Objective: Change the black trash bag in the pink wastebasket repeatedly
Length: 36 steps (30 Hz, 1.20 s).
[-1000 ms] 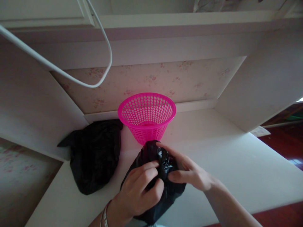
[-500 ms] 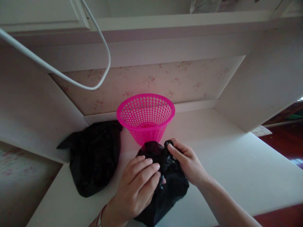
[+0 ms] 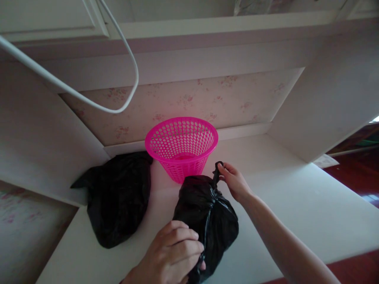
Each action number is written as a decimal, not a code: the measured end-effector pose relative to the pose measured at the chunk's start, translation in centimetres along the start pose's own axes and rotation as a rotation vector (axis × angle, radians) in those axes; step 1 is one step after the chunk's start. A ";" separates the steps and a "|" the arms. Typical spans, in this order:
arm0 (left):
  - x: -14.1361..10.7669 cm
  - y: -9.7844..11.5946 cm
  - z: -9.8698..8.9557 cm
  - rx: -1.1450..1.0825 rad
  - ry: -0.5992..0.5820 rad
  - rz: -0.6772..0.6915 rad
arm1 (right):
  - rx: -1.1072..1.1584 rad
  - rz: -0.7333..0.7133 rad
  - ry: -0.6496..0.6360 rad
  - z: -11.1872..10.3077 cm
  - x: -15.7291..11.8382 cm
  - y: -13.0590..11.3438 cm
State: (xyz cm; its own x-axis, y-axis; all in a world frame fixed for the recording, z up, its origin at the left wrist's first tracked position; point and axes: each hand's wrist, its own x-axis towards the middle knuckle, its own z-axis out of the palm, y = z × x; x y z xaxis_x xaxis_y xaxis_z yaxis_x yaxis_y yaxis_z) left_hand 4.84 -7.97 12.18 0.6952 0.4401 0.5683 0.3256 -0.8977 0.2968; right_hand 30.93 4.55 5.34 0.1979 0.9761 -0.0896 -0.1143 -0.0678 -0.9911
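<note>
A tied black plastic garbage bag (image 3: pixel 219 228) lies on the white surface in front of me, gathered at its middle. My right hand (image 3: pixel 234 183) pinches a twisted end of it between thumb and fingers and pulls that end up to the right. Lower down, my left hand (image 3: pixel 174 252) closes around the bag's near left part; its thumb tip shows below the fingers. Just behind the bag stands a pink perforated plastic basket (image 3: pixel 182 157), upright, with no liner in it.
Another black plastic bag (image 3: pixel 120 201) lies left of the basket, against the side panel. A white cable (image 3: pixel 89 102) loops across the upper left. A white shelf edge (image 3: pixel 192 29) runs overhead, and a side panel (image 3: pixel 322 102) stands at the right.
My left hand has moved down toward me along the bag. My right hand has gone up and to the right, stretching the twisted end, so the gathered middle now shows.
</note>
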 end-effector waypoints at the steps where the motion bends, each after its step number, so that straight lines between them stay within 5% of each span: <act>1: 0.0 0.0 -0.1 -0.042 0.011 -0.023 | -0.002 -0.012 0.006 0.1 0.0 0.0; 7: 0.7 -0.9 -0.3 -0.073 0.102 -0.140 | -0.070 -0.230 -0.040 0.2 -3.0 -5.4; 13: 4.7 -3.5 0.7 -0.302 0.315 -0.242 | -0.286 -0.715 -0.527 2.2 -7.6 -10.7; 20: 7.6 -3.6 0.1 -0.374 0.457 -0.317 | 0.098 -0.620 -0.429 1.8 -8.2 -6.9; 26: 8.1 -3.2 -0.2 -0.471 0.454 -0.275 | -0.394 -0.601 -0.659 1.5 -8.7 -4.8; 32: 8.9 -2.8 -0.2 -0.497 0.465 -0.298 | -0.436 -0.827 -0.607 2.3 -9.6 -4.8; 36: 8.7 -2.6 -0.3 -0.516 0.475 -0.293 | -0.489 -0.831 -0.687 2.4 -9.4 -5.1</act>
State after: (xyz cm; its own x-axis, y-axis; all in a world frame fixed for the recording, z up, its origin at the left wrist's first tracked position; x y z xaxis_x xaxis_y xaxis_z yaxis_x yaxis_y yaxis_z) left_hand 9.87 -1.76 16.56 0.2378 0.7259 0.6453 0.0321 -0.6699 0.7417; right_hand 27.36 -3.82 11.46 -0.5462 0.6542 0.5231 0.2164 0.7135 -0.6664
